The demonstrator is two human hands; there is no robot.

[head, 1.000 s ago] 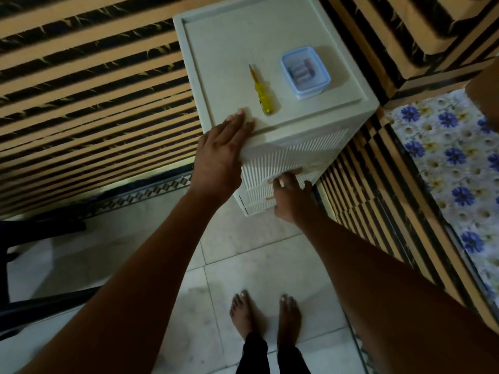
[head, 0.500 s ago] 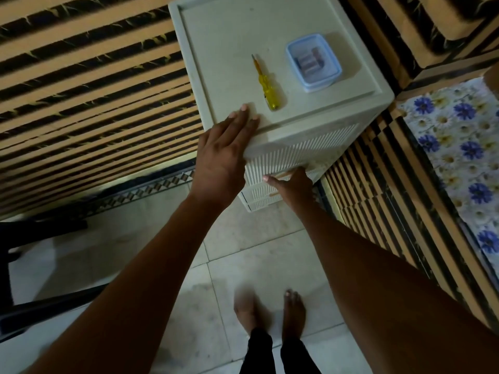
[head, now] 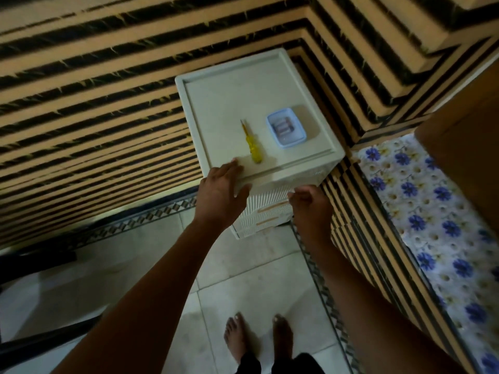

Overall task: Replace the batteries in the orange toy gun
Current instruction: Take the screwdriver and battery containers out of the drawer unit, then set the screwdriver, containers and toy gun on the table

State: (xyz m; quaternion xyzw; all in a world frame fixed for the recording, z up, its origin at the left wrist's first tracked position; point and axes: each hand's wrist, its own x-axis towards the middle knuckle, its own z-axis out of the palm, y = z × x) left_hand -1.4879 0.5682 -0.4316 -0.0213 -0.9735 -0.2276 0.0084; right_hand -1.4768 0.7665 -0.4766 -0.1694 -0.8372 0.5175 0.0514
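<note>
Since the earlier frame the right hand (head: 310, 203) has risen to the top drawer (head: 272, 197), fingers curled; a grasp cannot be confirmed. The left hand (head: 222, 190) rests flat-fingered on the front-left corner of the drawer unit (head: 243, 98). The orange toy gun is not in view. Judged step: fetching it; next, pull the drawer.

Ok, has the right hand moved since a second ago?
Yes. The right hand has risen up the front of the drawer unit to just under its top rim, off the orange handles.
</note>
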